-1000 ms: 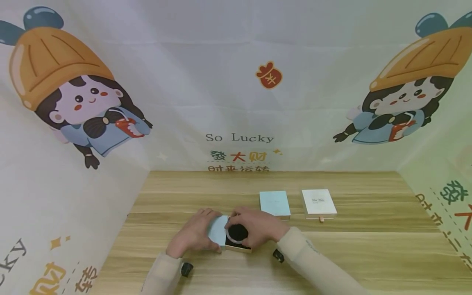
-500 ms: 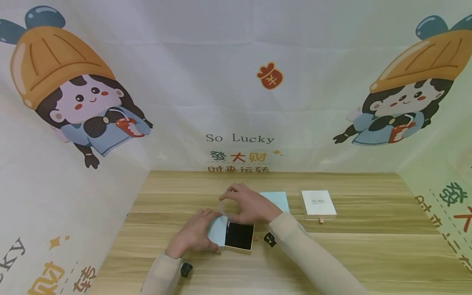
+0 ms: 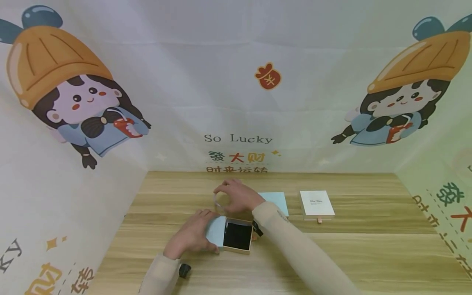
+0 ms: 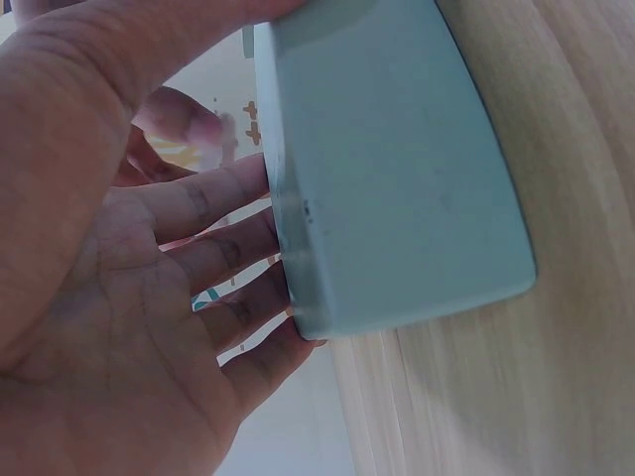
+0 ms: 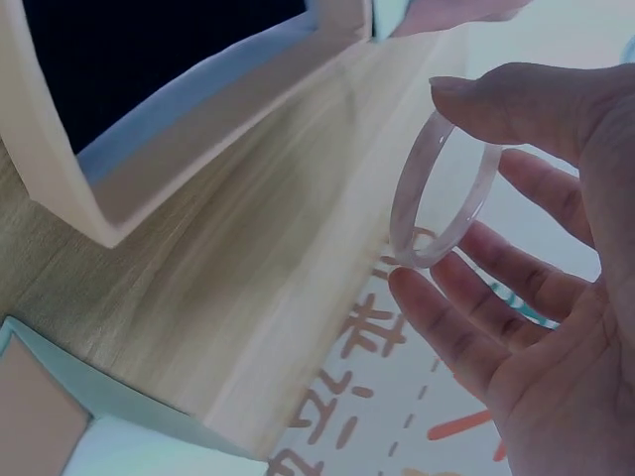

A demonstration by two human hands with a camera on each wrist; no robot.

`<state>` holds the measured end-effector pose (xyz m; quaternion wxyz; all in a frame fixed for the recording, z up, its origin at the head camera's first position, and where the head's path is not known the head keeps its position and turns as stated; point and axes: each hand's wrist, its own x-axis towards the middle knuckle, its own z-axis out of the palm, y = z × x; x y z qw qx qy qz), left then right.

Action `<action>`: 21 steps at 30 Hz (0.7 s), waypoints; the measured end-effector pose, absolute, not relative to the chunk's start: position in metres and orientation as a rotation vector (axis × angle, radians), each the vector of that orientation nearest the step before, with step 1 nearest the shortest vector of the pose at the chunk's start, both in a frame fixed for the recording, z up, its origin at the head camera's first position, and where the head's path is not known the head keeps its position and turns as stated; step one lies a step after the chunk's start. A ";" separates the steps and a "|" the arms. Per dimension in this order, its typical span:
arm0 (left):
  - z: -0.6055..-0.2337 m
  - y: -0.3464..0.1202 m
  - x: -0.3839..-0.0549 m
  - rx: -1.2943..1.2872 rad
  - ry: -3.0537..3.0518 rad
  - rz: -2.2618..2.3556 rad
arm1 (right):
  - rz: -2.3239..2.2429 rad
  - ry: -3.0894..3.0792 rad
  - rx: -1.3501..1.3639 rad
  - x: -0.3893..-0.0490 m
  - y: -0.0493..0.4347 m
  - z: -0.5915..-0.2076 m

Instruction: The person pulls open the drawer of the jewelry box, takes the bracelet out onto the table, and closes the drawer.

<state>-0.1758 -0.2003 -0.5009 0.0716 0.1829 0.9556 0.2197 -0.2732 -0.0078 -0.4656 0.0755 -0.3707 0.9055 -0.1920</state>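
White cloth (image 3: 177, 82) hangs at the back and on both sides, and it has two drawn girls (image 3: 127, 137) in orange hats and the words "So Lucky" (image 3: 238, 139). I can see a wooden table (image 3: 368, 262) with light and dark stripes. Someone in cream sleeves (image 3: 306, 250) has both arms over it.

The left hand (image 3: 193, 231) holds the pale blue cover (image 3: 216, 229) of a flat box. Its thumb is on the near side, and its other fingers are on the far side with small gaps between them. A tray (image 3: 236, 250) with tan edges sticks out of the cover's right end, and a black pad (image 3: 237, 235) lies inside.

The right hand (image 3: 237, 196) pinches a shiny, pale bangle (image 5: 405, 203) between its thumb and bent fingers. The bangle is out of the tray, just past the far side of the box and not touching it. I can't tell how high up it is.

Another pale blue box (image 3: 274, 198) lies by the right wrist, partly hidden by the arm. Next to it, farther right, sits a white box (image 3: 317, 203) with small dark writing on top and a little pinkish tab (image 3: 319, 220) in front.
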 end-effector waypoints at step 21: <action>-0.500 -0.201 -0.174 0.535 2.852 0.692 | -0.242 2.735 -1.076 -0.290 -0.033 -0.496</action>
